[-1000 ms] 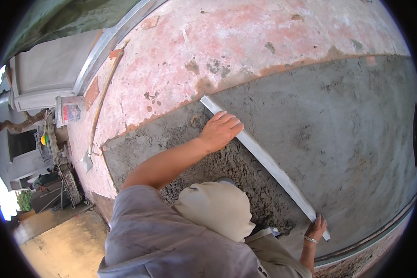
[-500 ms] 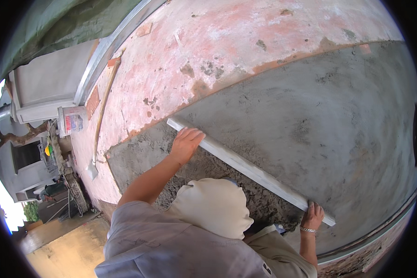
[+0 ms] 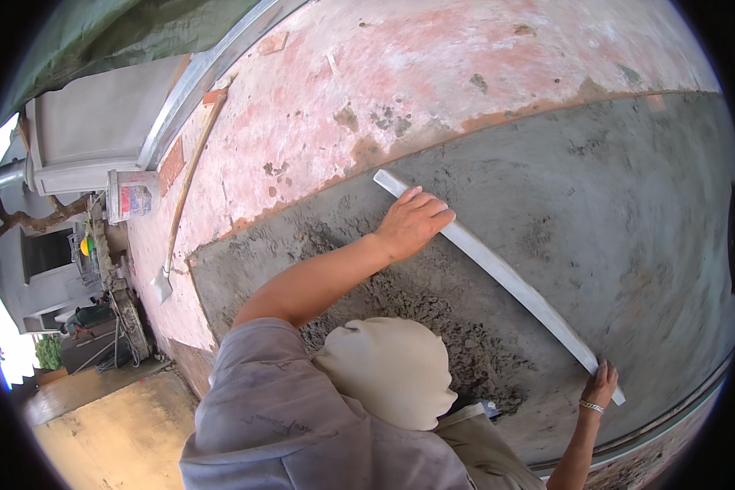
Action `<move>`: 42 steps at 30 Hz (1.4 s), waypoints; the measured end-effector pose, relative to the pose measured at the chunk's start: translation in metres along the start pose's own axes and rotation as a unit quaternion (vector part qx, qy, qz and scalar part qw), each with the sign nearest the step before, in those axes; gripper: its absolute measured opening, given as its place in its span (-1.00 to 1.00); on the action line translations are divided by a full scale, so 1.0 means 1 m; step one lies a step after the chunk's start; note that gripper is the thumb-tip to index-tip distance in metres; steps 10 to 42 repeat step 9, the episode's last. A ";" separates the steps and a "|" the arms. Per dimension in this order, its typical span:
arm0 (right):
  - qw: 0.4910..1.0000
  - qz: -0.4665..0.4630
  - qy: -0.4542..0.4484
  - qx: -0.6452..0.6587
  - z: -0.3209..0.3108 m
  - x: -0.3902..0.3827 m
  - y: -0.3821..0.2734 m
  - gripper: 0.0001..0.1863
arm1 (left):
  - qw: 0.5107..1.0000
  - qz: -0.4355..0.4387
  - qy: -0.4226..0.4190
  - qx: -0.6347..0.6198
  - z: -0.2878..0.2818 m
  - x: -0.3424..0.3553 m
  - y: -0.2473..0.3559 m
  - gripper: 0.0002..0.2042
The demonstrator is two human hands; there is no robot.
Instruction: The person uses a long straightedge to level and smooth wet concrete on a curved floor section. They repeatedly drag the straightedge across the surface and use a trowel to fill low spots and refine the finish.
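Neither of my hands is in view. In front of me a co-worker in a pale cloth cap (image 3: 388, 371) and a grey shirt bends over a bed of wet grey mortar (image 3: 629, 245). A long, pale straightedge (image 3: 514, 282) lies slantwise across the mortar. The co-worker's left hand (image 3: 416, 222) grips it near the far end. At the near right end, the co-worker's right hand (image 3: 603, 384), with a bracelet at the wrist, holds it too. Rough, lumpy mortar (image 3: 482, 359) lies on the co-worker's side of the bar; beyond it the surface is smoother.
A worn pink floor (image 3: 302, 131) borders the mortar at the far side. On it rest a long-handled tool (image 3: 194, 175) with a pale blade and, farther left, a bucket (image 3: 132, 196). A metal rail (image 3: 208, 69) runs along the upper left. A yellowish slab (image 3: 114, 433) lies at lower left.
The co-worker has pushed the straightedge away and to the right over the mortar, both hands travelling with it. More rough mortar shows behind it. The whole view has turned slightly.
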State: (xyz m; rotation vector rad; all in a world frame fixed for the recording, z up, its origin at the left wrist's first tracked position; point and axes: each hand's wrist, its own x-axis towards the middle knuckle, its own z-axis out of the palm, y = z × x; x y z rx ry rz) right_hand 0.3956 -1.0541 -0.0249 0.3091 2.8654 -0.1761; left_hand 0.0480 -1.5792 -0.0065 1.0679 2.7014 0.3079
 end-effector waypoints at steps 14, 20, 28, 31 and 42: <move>0.996 -0.070 -0.047 0.013 0.002 0.026 -0.077 -0.56 | 0.995 -0.090 -0.054 0.000 -0.017 -0.089 -0.052 -0.62; 0.996 -0.070 -0.047 0.013 0.002 0.026 -0.077 -0.56 | 0.995 -0.090 -0.054 0.000 -0.017 -0.089 -0.052 -0.62; 0.996 -0.070 -0.047 0.013 0.002 0.026 -0.077 -0.56 | 0.995 -0.090 -0.054 0.000 -0.017 -0.089 -0.052 -0.62; 0.996 -0.070 -0.047 0.013 0.002 0.026 -0.077 -0.56 | 0.995 -0.090 -0.054 0.000 -0.017 -0.089 -0.052 -0.62; 0.996 -0.070 -0.047 0.013 0.002 0.026 -0.077 -0.56 | 0.995 -0.090 -0.054 0.000 -0.017 -0.089 -0.052 -0.62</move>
